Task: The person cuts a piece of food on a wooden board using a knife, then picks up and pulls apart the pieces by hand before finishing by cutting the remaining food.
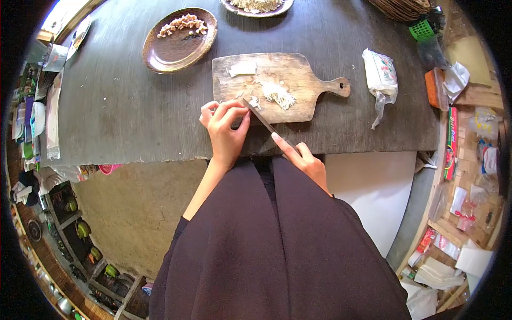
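My right hand [308,166] grips a knife [264,121], its index finger stretched along the top. The blade slants up and left over the near edge of a wooden cutting board [301,80]. At the blade's tip, the fingers of my left hand [226,128] are curled, thumb and forefinger close together. Whatever they pinch, if anything, is hidden. Just beyond the tip lie small white bits [255,102]. A heap of thin white shreds [280,95] sits mid-board, and a flat white piece [243,69] rests near the far left corner.
Beyond the board, a brown plate [173,56] holds diced pieces [184,25]. Another plate [257,12] at the back bears a pale shredded heap. A white plastic packet [381,72] lies right of the board's handle. An orange box [434,89] stands at the table's [133,117] right edge.
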The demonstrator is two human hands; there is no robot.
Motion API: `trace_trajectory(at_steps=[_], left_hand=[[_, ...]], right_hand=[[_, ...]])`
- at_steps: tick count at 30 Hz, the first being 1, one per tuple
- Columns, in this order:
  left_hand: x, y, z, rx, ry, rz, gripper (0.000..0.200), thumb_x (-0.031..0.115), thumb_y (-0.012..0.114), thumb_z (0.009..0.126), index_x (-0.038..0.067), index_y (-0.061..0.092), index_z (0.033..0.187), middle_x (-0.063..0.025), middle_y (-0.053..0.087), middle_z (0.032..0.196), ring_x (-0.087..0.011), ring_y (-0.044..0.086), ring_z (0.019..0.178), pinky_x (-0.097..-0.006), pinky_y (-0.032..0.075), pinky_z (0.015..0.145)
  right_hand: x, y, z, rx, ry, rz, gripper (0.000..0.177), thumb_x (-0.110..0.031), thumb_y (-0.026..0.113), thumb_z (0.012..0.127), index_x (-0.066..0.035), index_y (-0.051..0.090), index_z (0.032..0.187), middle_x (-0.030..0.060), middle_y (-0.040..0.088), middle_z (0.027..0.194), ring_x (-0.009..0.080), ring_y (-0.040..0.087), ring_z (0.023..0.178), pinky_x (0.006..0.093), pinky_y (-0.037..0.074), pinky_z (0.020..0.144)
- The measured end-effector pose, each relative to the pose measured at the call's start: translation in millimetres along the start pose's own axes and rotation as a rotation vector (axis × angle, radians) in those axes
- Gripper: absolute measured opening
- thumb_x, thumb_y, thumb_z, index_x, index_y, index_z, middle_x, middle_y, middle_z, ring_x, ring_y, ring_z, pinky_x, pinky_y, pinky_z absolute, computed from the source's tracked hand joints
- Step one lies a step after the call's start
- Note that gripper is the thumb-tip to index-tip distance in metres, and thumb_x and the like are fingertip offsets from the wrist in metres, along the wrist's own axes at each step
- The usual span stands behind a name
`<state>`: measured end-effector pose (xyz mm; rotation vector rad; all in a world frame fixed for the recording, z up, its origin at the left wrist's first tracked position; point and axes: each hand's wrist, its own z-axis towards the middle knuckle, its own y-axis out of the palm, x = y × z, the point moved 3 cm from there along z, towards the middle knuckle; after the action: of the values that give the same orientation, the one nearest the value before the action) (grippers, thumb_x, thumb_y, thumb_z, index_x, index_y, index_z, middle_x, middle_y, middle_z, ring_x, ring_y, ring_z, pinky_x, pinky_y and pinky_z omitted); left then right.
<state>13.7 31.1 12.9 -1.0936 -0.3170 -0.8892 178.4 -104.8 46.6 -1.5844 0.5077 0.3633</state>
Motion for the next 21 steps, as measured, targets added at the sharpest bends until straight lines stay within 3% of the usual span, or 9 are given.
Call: trace_trajectory(at_steps=[21], left_hand=[[0, -2, 1, 0.006, 0.009, -0.010, 0.015, 0.007, 0.083, 0.074, 0.013, 0.075, 0.085, 0.0027, 0.074, 0.101, -0.0261, 0.055, 0.108, -0.0400, 0.039, 0.099]], right_hand=[[11, 11, -6, 0.030, -0.063, -0.022, 0.067, -0.019, 0.063, 0.090, -0.038, 0.049, 0.153, 0.0103, 0.046, 0.085, 0.0323, 0.065, 0.062, 0.0430, 0.054, 0.058]])
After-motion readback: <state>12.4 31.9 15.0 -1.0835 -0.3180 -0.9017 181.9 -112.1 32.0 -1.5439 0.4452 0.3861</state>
